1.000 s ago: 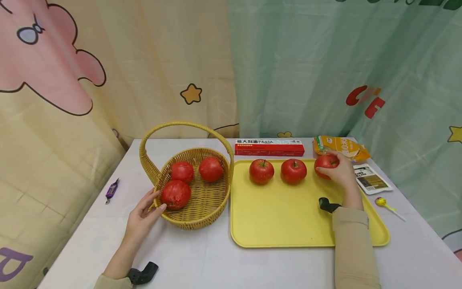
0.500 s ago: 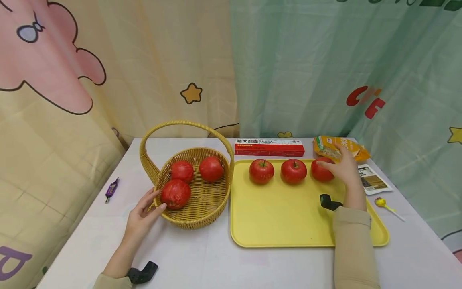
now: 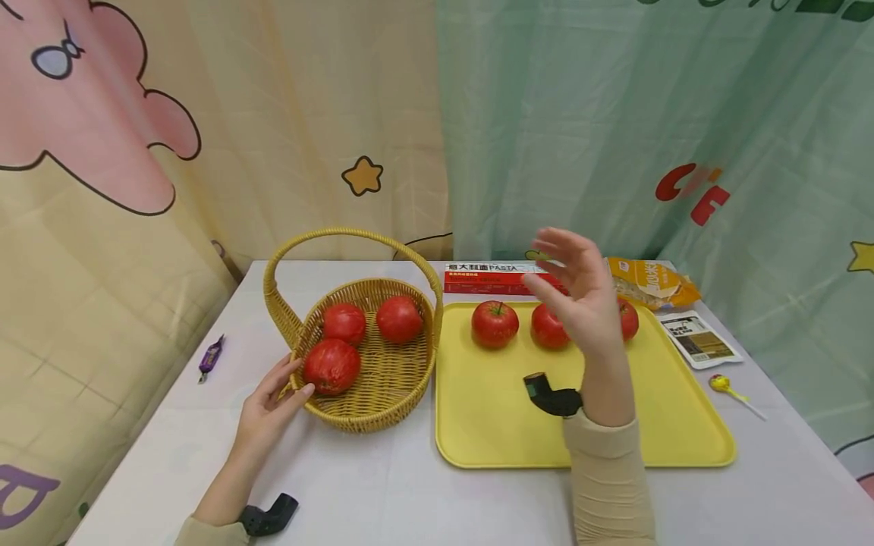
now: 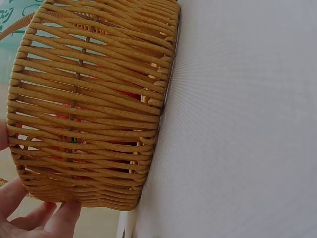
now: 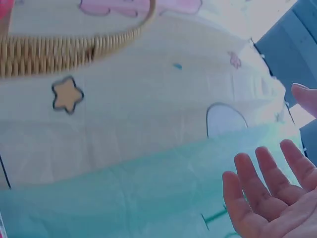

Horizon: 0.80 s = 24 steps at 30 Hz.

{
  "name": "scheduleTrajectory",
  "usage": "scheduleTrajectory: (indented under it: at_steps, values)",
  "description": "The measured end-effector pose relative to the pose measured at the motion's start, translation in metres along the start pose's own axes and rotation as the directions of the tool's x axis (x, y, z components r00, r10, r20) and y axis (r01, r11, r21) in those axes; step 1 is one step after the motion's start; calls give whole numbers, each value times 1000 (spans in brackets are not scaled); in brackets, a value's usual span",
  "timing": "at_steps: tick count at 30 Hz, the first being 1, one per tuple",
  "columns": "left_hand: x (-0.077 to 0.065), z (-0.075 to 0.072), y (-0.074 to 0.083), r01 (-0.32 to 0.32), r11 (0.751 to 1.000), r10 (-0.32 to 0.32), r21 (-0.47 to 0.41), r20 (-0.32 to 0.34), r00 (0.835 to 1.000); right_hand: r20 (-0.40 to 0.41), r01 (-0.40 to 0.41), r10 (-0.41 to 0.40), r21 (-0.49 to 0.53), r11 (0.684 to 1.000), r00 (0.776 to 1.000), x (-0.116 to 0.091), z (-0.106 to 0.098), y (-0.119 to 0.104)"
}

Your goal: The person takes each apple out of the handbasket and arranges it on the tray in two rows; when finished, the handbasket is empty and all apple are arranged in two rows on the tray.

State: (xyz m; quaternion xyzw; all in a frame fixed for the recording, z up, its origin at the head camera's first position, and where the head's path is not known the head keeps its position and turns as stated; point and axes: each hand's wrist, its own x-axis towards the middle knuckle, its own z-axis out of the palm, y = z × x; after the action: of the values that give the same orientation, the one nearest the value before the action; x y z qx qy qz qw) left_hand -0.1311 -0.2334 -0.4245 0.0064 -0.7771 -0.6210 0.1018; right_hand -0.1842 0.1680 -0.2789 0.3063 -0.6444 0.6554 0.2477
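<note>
A wicker basket [image 3: 372,413] with a tall arched handle holds three red apples, one of them the apple [image 3: 332,367] nearest my left hand [image 3: 269,406]. That hand grips the basket's left rim, thumb over the edge; the left wrist view shows its fingertips against the woven side [image 4: 89,119]. Over the yellow tray [image 3: 505,425] my right hand [image 3: 580,299] is raised, fingers spread and holding nothing. Three more apples stand in a row along the tray's far side: the left apple [image 3: 495,324] shows whole, while the middle apple [image 3: 548,327] and right apple [image 3: 629,320] are partly hidden behind the hand.
Behind the tray lie a red pasta box [image 3: 488,280] and an orange food bag [image 3: 655,283]. To its right are a white packet [image 3: 701,339] and a lollipop [image 3: 730,388]. A purple wrapped candy [image 3: 212,356] lies left of the basket. Curtains [image 3: 546,129] hang behind the table.
My right hand let go of the right-hand apple on the tray, then rose and moved left with its fingers spread. The left hand and the basket have stayed in place.
</note>
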Motion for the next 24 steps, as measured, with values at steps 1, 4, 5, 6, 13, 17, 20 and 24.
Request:
scheduleTrajectory:
  at_steps: [1, 4, 5, 6, 13, 17, 20, 24]
  values:
    - [0, 0, 0, 1, 1000, -1, -3, 0, 1000, 40, -6, 5, 28, 1000, 999, 0, 13, 1]
    - [0, 0, 0, 2, 1000, -2, -7, 4, 1000, 163, -71, 62, 51, 996, 985, 0, 51, 9]
    - [0, 0, 0, 0, 1000, 0, -6, 5, 1000, 200, -109, 98, 43, 993, 975, 0, 64, 12]
    - [-1, 0, 0, -1, 1000, 1, -6, 5, 1000, 236, -147, 136, 28, 989, 962, -1, 76, 16]
    - [0, 0, 1, -19, 1000, 19, -3, 7, 1000, 417, -351, 363, -107, 930, 833, -14, 139, 52]
    - [0, 0, 2, -13, 1000, 13, 8, 3, 1000, 463, -369, 410, -181, 912, 786, -20, 165, 75]
    - [0, 0, 2, -11, 1000, 11, 12, 5, 1000, 474, -360, 449, -270, 893, 758, -26, 180, 90]
    - [0, 0, 2, -4, 1000, 4, 23, 7, 1000, 464, -332, 496, -392, 858, 734, -34, 192, 104]
